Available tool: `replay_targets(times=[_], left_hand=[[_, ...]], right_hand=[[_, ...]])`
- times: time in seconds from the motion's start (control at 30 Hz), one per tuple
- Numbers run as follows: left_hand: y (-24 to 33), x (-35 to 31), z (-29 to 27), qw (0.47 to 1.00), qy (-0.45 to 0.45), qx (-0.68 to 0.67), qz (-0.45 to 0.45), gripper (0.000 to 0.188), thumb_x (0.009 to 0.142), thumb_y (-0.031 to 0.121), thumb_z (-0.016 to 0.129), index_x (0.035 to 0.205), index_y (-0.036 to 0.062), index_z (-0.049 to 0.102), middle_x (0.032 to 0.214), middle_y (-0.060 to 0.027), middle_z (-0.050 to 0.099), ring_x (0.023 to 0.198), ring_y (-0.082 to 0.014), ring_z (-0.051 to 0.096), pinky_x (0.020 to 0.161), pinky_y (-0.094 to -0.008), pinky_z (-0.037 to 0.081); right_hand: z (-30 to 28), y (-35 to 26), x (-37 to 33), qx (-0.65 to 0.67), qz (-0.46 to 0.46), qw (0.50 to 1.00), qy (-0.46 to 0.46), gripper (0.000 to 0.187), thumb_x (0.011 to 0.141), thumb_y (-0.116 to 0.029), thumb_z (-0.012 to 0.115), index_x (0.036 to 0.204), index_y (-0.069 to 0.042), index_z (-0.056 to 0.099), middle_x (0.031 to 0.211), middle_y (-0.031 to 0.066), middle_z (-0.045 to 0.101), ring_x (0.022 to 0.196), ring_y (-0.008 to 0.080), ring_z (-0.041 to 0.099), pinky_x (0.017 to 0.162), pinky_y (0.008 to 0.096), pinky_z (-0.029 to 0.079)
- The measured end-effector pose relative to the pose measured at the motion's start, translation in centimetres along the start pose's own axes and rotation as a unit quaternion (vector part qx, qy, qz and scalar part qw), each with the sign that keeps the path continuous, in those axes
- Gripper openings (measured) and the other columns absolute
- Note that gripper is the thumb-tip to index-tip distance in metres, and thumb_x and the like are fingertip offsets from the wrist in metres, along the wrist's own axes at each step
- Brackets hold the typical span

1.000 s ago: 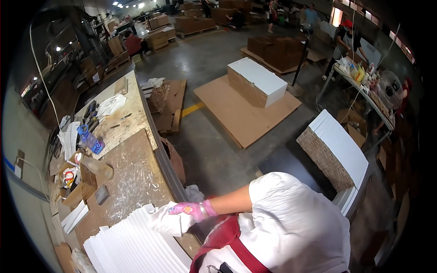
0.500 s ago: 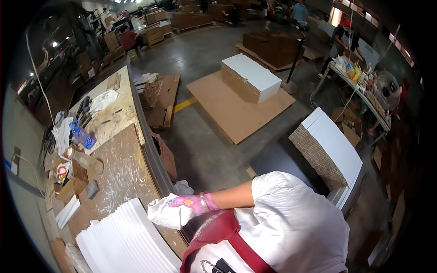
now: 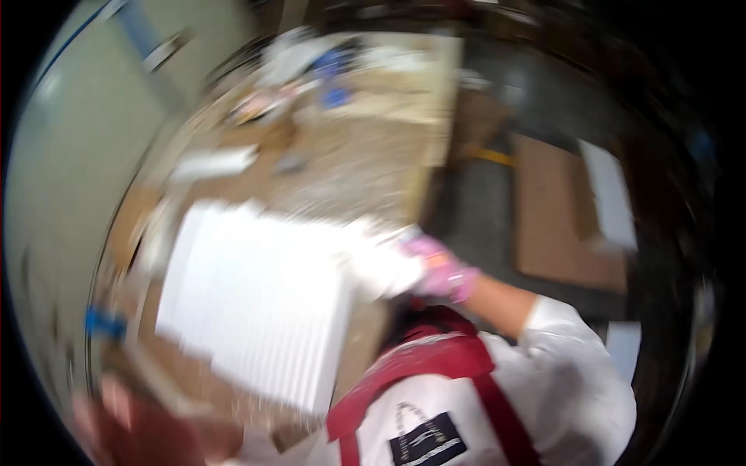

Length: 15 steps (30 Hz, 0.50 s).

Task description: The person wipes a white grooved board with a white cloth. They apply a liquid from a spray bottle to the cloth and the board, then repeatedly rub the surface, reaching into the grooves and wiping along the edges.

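Observation:
My right hand (image 3: 437, 268), in a pink patterned glove, grips a bunched white cloth (image 3: 381, 260) at the right edge of a stack of white panels (image 3: 256, 303). The panels lie on the workbench in an overlapping row, their long edges showing as ridges. At the lower left, my left hand (image 3: 136, 423) is bare and blurred by motion. Its fingers look stretched out and apart, with nothing visible in them. It is off the panels, near the bench's near left side.
The workbench (image 3: 357, 171) carries a white roll-like piece (image 3: 214, 163), a small grey block (image 3: 289, 163) and a blurred blue bottle (image 3: 334, 89). A pale wall (image 3: 101, 140) stands left. On the floor at right, a brown board (image 3: 544, 210) bears a white-topped stack (image 3: 610, 194).
My view has swung left toward the bench and panels. My right hand still grips the cloth, now beside the panels' right edge. My left hand has come into view at the lower left.

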<state>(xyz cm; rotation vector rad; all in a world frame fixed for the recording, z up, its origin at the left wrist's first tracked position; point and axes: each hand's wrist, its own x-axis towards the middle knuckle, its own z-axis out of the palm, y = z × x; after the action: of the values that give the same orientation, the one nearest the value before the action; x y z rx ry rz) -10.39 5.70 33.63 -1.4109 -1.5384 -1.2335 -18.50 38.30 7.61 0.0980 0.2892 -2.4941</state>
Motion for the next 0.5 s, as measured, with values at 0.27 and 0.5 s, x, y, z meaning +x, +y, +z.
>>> replay_targets(times=[0.27,0.5], left_hand=[[0.0,-12.9,-12.0,0.809,0.276,0.315,-0.413,0.031,0.083,0.006,0.055,0.114,0.0060,0.052,0.105,-0.0043,0.056,0.099,-0.0137,0.054,0.085,-0.0263,0.043],[-1.2,-26.4,-7.8,0.686,0.219,0.489,-0.492,0.027,0.083,0.011,0.061,0.108,0.0073,0.052,0.109,-0.0128,0.049,0.103,-0.0288,0.051,0.089,-0.0386,0.044]], right_hand=[[1.7,-3.6,14.7,-0.383,-0.075,0.920,-0.043,0.057,0.093,-0.034,0.047,0.137,0.001,0.038,0.136,0.0175,0.046,0.125,0.0292,0.044,0.109,0.0430,0.030],[8.9,5.8,28.9,-0.768,-0.144,0.553,-0.288,0.055,0.087,-0.023,0.050,0.136,0.000,0.040,0.137,0.0185,0.044,0.124,0.0315,0.044,0.106,0.0419,0.032]])
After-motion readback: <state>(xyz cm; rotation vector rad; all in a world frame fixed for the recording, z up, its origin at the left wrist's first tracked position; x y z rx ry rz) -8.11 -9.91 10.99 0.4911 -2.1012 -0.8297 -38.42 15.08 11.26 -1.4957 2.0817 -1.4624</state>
